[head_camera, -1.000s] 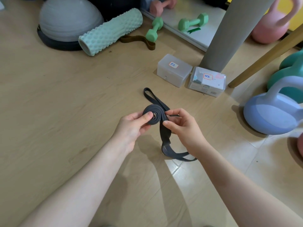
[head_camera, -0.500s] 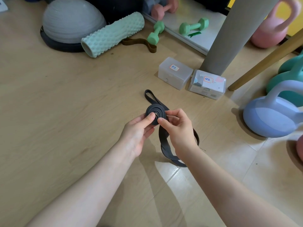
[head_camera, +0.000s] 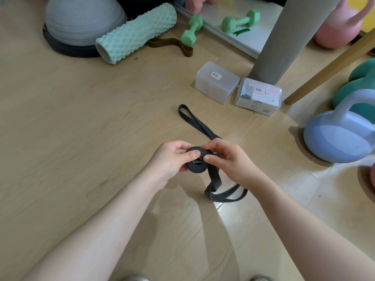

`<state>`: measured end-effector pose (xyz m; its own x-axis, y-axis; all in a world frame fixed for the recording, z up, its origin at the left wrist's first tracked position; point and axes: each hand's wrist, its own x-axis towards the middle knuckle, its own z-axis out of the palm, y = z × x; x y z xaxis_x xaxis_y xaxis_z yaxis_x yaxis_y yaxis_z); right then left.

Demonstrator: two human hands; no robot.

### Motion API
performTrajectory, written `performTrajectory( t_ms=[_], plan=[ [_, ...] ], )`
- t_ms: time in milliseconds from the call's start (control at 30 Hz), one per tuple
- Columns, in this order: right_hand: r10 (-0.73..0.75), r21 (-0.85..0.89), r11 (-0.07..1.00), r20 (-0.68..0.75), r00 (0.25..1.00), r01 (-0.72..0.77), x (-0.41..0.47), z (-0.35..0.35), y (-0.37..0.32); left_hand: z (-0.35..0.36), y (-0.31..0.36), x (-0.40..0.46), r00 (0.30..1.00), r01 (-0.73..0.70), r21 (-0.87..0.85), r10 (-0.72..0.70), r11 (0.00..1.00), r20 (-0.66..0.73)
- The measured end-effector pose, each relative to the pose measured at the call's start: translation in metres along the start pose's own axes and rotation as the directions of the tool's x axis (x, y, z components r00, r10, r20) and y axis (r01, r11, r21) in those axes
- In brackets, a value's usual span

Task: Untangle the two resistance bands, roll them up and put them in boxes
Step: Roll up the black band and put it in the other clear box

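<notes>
The wooden floor [head_camera: 71, 128] lay under your arms; your left hand [head_camera: 168, 161] and right hand [head_camera: 229, 159] both pinched the coiled part of the black resistance band [head_camera: 195, 163], thumbs pressing its face; its loose tail hung below the coil, and a loop lay on the floor toward the two clear boxes [head_camera: 215, 86]; the brown resistance band [head_camera: 172, 43] lay well apart, between the foam roller [head_camera: 134, 33] and a green dumbbell [head_camera: 191, 30].

Bare forearms, sleeveless to the frame's edge, short fingernails
</notes>
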<state>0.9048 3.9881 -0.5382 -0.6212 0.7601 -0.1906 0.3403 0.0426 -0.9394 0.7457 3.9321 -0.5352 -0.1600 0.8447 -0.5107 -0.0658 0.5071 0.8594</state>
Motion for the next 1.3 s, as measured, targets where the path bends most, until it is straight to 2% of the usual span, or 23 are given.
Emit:
performTrajectory(
  t_ms=[67, 200, 333, 433, 500, 600, 700, 767, 833, 933, 1000, 1067, 1133, 1300],
  plan=[
    [0.035, 0.048, 0.998, -0.07, 0.997, -0.031, 0.0, 0.006, 0.004, 0.001, 0.001, 0.002, 0.999, -0.025, -0.023, 0.024, 0.999, -0.044],
    [0.181, 0.286, 0.952, -0.233, 0.956, -0.111, 0.003, 0.017, 0.006, 0.006, -0.001, 0.004, 0.991, -0.026, -0.219, -0.004, 0.975, -0.135],
    [0.181, 0.328, 0.938, -0.18, 0.967, -0.114, 0.004, 0.018, 0.003, 0.005, 0.0, 0.008, 0.983, 0.008, -0.423, -0.085, 0.906, -0.164],
    [0.207, 0.403, 0.908, -0.187, 0.96, -0.117, 0.004, 0.023, 0.002, 0.008, -0.001, 0.007, 0.984, 0.057, -0.555, -0.142, 0.83, -0.111],
    [0.194, 0.388, 0.916, -0.209, 0.958, -0.101, 0.005, 0.023, 0.002, 0.012, -0.006, 0.006, 0.986, 0.076, -0.595, -0.148, 0.8, -0.073],
    [0.127, 0.267, 0.96, -0.17, 0.977, -0.078, 0.004, 0.011, 0.0, 0.007, -0.013, 0.005, 0.99, 0.133, -0.552, -0.133, 0.823, 0.041],
    [0.06, 0.125, 0.991, -0.029, 0.998, -0.056, 0.0, -0.003, -0.002, -0.01, -0.01, 0.004, 0.979, 0.161, -0.228, -0.127, 0.96, 0.159],
    [0.015, -0.049, 0.999, 0.1, 0.995, -0.011, 0.001, -0.007, -0.003, -0.014, -0.005, 0.003, 0.966, 0.141, 0.007, -0.139, 0.99, 0.22],
    [0.003, -0.171, 0.985, 0.17, 0.985, 0.026, 0.003, -0.005, -0.002, -0.009, -0.003, 0.003, 0.974, 0.098, 0.13, -0.122, 0.987, 0.19],
    [-0.014, -0.215, 0.976, 0.115, 0.993, 0.039, 0.007, 0.001, 0.004, -0.004, -0.007, 0.002, 0.996, 0.042, 0.064, -0.046, 0.997, 0.075],
    [0.05, -0.118, 0.992, 0.01, 0.999, -0.048, 0.007, 0.007, 0.008, -0.006, -0.012, 0.003, 1.0, 0.019, -0.005, -0.019, 1.0, 0.019],
    [0.103, -0.054, 0.993, -0.061, 0.993, -0.106, 0.008, 0.013, 0.008, -0.008, -0.017, 0.003, 0.999, -0.025, -0.003, 0.025, 1.0, -0.021],
    [0.129, -0.025, 0.991, -0.049, 0.99, -0.131, 0.009, 0.015, 0.01, -0.008, -0.021, 0.003, 0.997, -0.06, 0.019, 0.061, 0.998, -0.051],
    [0.145, 0.172, 0.973, 0.053, 0.988, -0.152, 0.011, 0.006, 0.011, -0.014, -0.019, 0.003, 0.99, -0.088, -0.091, 0.077, 0.992, -0.119]
  ],
)
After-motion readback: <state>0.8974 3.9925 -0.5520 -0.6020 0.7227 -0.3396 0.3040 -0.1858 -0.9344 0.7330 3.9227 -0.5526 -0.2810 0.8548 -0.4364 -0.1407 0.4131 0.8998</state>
